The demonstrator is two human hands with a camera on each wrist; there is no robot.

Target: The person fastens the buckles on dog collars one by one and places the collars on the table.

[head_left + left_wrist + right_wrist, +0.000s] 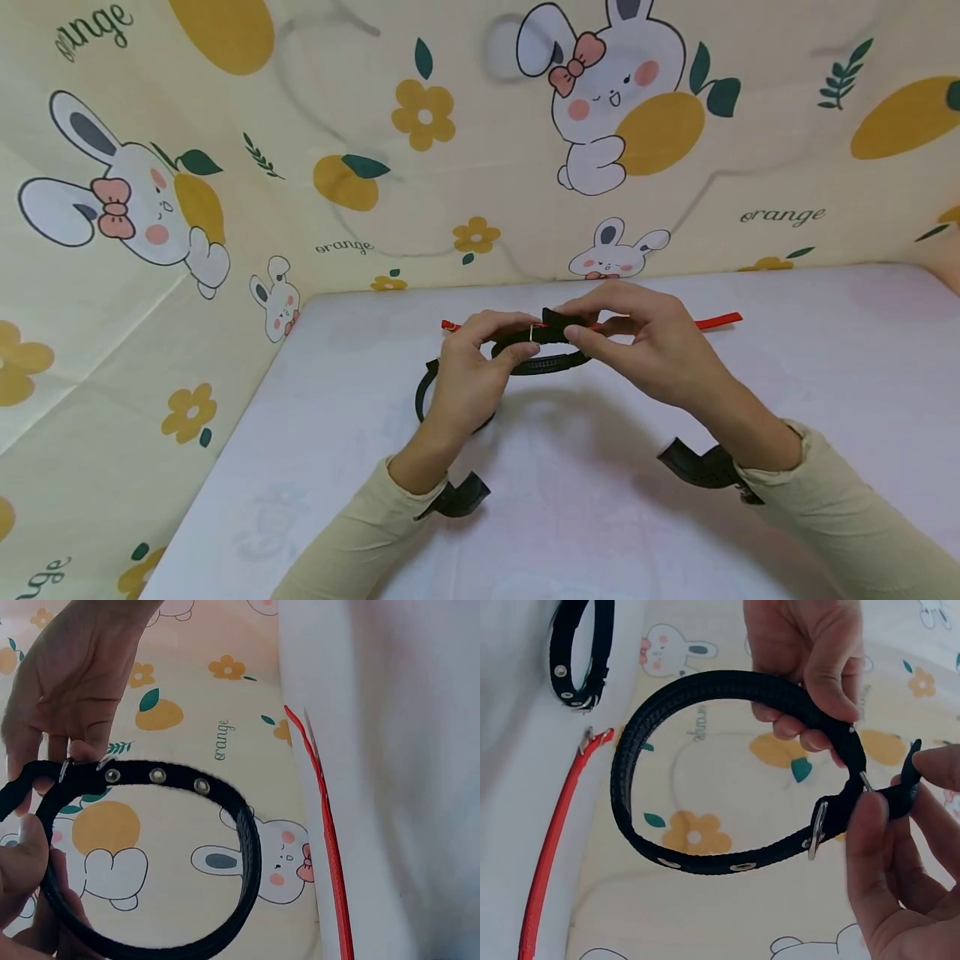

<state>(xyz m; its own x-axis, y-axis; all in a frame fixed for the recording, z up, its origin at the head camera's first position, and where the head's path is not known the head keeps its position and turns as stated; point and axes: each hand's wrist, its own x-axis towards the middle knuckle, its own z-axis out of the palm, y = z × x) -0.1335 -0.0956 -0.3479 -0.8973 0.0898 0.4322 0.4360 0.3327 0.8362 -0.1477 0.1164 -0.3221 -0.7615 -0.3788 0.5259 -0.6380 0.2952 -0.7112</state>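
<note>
Both hands hold a black collar [551, 364] up off the table, its band bent into a closed loop. It has metal eyelets, a metal buckle [865, 781] and a D-shaped ring [818, 831]. My left hand [472, 367] grips the band on the left of the buckle. With thumb and fingers, my right hand [652, 342] pinches the strap beside the buckle, where the strap's free end [913, 765] bends upward. In the left wrist view the left hand [22, 885] is partly cut off by the frame edge.
A second black collar [422, 396] is on the white table [337, 500], partly hidden behind the left hand. Behind the hands lies a red strap [720, 321] with a metal buckle at one end. A patterned cloth wall [450, 183] rises at the table's back edge.
</note>
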